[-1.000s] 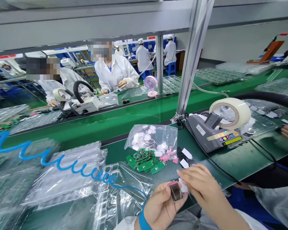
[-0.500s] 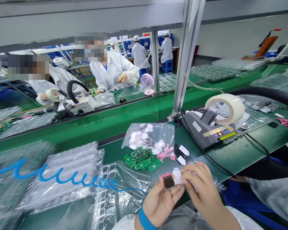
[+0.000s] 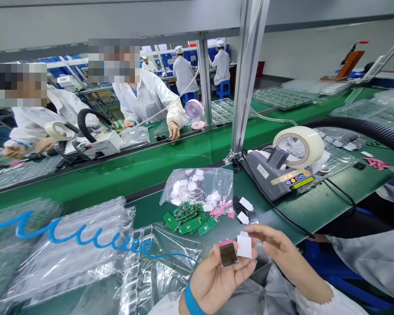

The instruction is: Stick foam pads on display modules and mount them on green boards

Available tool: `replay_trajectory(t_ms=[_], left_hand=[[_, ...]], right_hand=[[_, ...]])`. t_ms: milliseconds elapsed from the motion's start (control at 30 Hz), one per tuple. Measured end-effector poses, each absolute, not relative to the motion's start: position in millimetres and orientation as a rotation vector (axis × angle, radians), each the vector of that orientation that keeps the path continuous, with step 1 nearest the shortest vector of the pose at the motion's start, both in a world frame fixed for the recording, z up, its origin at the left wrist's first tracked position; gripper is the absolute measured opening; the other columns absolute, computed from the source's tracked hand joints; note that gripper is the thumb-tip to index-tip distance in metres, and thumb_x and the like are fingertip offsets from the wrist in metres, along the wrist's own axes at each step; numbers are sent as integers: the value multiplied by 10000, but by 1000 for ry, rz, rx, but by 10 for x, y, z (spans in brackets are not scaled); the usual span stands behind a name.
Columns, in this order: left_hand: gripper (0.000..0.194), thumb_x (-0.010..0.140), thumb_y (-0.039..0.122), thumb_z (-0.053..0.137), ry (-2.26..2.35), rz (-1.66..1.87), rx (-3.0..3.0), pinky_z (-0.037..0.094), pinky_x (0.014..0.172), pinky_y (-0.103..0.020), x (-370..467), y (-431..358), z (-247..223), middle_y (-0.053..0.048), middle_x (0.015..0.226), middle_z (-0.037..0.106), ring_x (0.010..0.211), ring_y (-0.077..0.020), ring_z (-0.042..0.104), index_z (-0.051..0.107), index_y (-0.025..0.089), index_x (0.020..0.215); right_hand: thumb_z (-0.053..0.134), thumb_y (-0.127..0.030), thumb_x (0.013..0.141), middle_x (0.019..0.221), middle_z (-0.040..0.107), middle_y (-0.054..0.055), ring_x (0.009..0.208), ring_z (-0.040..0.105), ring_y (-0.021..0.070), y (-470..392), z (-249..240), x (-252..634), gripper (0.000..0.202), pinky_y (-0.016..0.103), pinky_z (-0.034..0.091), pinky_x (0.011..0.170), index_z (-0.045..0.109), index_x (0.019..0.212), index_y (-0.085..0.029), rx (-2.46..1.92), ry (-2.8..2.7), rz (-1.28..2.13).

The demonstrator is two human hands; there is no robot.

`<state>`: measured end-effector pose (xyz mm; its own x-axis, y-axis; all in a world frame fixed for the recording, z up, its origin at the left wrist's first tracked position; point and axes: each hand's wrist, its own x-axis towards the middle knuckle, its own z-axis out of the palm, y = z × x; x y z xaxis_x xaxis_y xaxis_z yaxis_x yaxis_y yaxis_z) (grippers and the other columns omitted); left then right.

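Left hand (image 3: 218, 278) is turned palm up, its fingers half curled, and by its thumb and fingers a small dark-faced display module (image 3: 228, 254) with a pink upper edge is gripped. A blue wristband (image 3: 192, 299) is worn on that wrist. Just right of the module, a white tabbed piece (image 3: 244, 246) is seen against the fingers of the same hand. Beside it the right hand (image 3: 276, 243) is held partly open, with its fingers loosely extended; whether the white piece is touched by it cannot be told. On the green worktop (image 3: 295, 223), from the left, stacked clear plastic trays (image 3: 68, 262) are laid, and above them a blue coiled cord (image 3: 136, 245) is stretched. Next, wrinkled clear plastic film (image 3: 170, 247) is spread. Beyond the hands, green circuit boards (image 3: 190, 221) are heaped, partly against a clear bag (image 3: 226, 180), in which white pieces can be seen. Small pink parts (image 3: 221, 208) are scattered at its corner, and near them white-tabbed dark pieces (image 3: 246, 203) are placed. Farther right, a grey tape dispenser (image 3: 265, 179) is stood, with a wide tape roll (image 3: 317, 148) mounted on it. At the right edge, a co-worker's pale sleeve (image 3: 364, 249) is seen.
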<state>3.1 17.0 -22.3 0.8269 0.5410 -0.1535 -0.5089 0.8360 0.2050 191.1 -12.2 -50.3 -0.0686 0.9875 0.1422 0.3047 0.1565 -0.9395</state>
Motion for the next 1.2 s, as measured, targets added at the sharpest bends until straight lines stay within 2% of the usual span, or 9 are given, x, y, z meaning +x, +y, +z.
replay_trajectory(t_ms=[133, 267, 367, 433, 500, 600, 800, 1000, 1200], left_hand=[[361, 749, 382, 640, 190, 554, 178, 380, 966, -336, 67, 152, -186, -98, 1120, 674, 1073, -217, 598, 673, 139, 1013], [410, 728, 398, 658, 201, 550, 182, 377, 954, -348, 59, 127, -188, -97, 1086, 688, 1057, -235, 605, 654, 128, 1036], [383, 723, 387, 666, 237, 500, 157, 390, 932, -429, 33, 114, -186, -104, 1153, 650, 1110, -281, 562, 646, 147, 1022], [354, 746, 388, 642, 258, 461, 121, 411, 894, -486, 12, 106, -188, -110, 1169, 636, 1108, -286, 555, 638, 149, 1008], [345, 764, 401, 619, 279, 446, 81, 431, 864, -506, -3, 95, -196, -97, 1027, 691, 1026, -264, 599, 640, 126, 972], [398, 754, 440, 615, 330, 414, 44, 452, 839, -489, -8, 75, -211, -59, 768, 718, 845, -219, 655, 648, 79, 917], [509, 786, 534, 510, 412, 363, 65, 469, 790, -442, 10, 47, -216, -67, 640, 701, 648, -150, 644, 662, 50, 822], [574, 812, 585, 408, 488, 317, 44, 442, 772, -420, 33, 40, -232, -38, 590, 680, 575, -124, 615, 657, 72, 747], [495, 750, 574, 529, 460, 275, 40, 404, 720, -351, 52, 46, -192, -6, 593, 626, 572, -98, 575, 634, 97, 673]], right_hand=[[519, -541, 818, 1079, 639, 86, 1010, 593, 229, -29, -299, 1724, 399, 376, 465, 871, 653, 1030, -230, -838, -1159, 1571], [673, -498, 701, 987, 642, 71, 936, 592, 215, -2, -288, 1580, 347, 335, 467, 843, 695, 880, -202, -659, -827, 1730], [550, -487, 810, 860, 635, 42, 802, 602, 169, 42, -359, 1570, 307, 300, 498, 745, 669, 883, -214, -702, -734, 1629], [461, -420, 889, 884, 631, 20, 802, 599, 133, 89, -394, 1618, 264, 268, 493, 764, 645, 959, -244, -742, -690, 1513], [522, -367, 875, 943, 627, 6, 854, 592, 115, 119, -380, 1692, 209, 234, 471, 819, 619, 1029, -264, -762, -696, 1417], [615, -314, 824, 982, 610, 15, 908, 578, 131, 98, -226, 1793, 296, 237, 465, 831, 556, 1111, -273, -769, -1033, 1229], [490, -203, 902, 1054, 599, 75, 968, 549, 152, 79, 151, 1871, 144, 295, 455, 848, 560, 1029, -204, -699, -2014, 770], [541, -135, 871, 1049, 625, 94, 928, 562, 148, 169, 103, 1876, 127, 314, 475, 825, 592, 983, -163, -575, -2139, 732], [531, -120, 875, 991, 662, 108, 923, 581, 146, 144, 133, 1783, 90, 311, 488, 804, 601, 932, -125, -490, -2097, 747]])
